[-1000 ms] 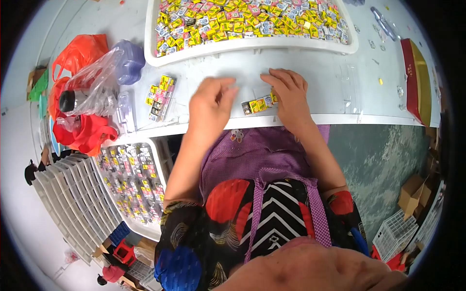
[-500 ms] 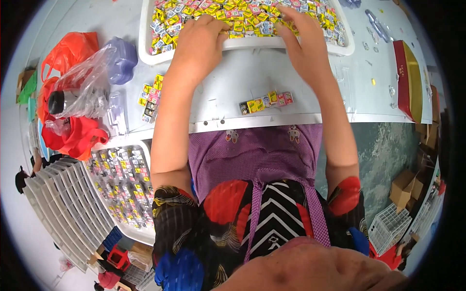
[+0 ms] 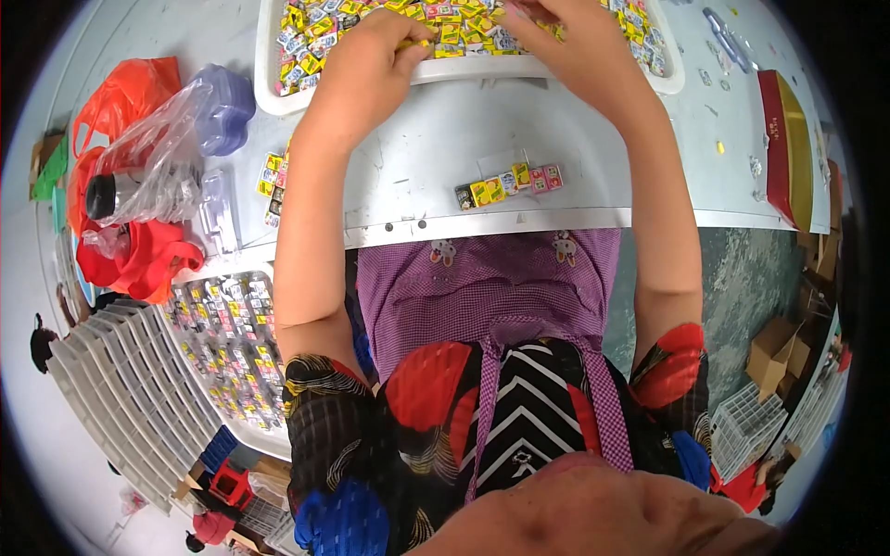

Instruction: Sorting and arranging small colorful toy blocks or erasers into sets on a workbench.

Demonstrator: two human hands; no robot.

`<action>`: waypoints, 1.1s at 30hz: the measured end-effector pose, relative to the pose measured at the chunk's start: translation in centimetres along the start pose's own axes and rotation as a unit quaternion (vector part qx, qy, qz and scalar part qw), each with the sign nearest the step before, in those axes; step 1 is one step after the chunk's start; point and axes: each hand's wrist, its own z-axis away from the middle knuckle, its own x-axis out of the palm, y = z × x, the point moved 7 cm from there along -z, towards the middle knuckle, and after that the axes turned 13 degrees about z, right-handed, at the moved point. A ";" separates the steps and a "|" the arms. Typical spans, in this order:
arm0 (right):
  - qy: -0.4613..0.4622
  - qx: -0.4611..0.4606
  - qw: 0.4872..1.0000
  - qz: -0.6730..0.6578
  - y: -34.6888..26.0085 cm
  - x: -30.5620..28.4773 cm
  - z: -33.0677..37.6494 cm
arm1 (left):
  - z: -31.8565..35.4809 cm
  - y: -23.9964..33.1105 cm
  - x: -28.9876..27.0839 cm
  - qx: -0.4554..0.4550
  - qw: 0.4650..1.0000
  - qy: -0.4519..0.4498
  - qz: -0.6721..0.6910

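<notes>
A white tray full of small yellow, pink, white and blue printed blocks lies at the far edge of the view. My left hand is over its near left part, fingers curled, with a small yellow printed block at the thumb and fingertips. Over the right part, my right hand reaches among the blocks with thumb and fingers apart; the top edge cuts off some fingertips. A short row of joined blocks rests on the table between my forearms. Another group of blocks is partly hidden by my left forearm.
Red bags, a black-capped bottle in clear plastic and clear plastic trays crowd the left. Below them stands a tray of packed blocks beside stacked white trays. A red and gold box lies right.
My left hand has drawn back slightly and its fingers have closed on a small yellow block. My right hand has moved farther into the tray and leftward at the fingertips.
</notes>
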 end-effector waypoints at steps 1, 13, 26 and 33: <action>-0.032 0.022 0.999 -0.023 0.1 -0.1 1.6 | 0.9 -0.6 -0.6 0.082 0.993 0.082 -0.021; -0.073 -0.067 0.995 0.031 -2.0 5.3 11.5 | 6.8 -2.8 3.7 -0.044 0.880 0.118 0.458; 0.033 -0.034 0.992 0.121 -2.0 4.9 12.8 | 7.0 -4.9 5.9 -0.086 0.893 0.132 0.423; -0.008 -0.050 0.992 0.117 -2.1 4.8 12.4 | 7.6 -5.2 3.3 0.011 0.979 0.201 0.034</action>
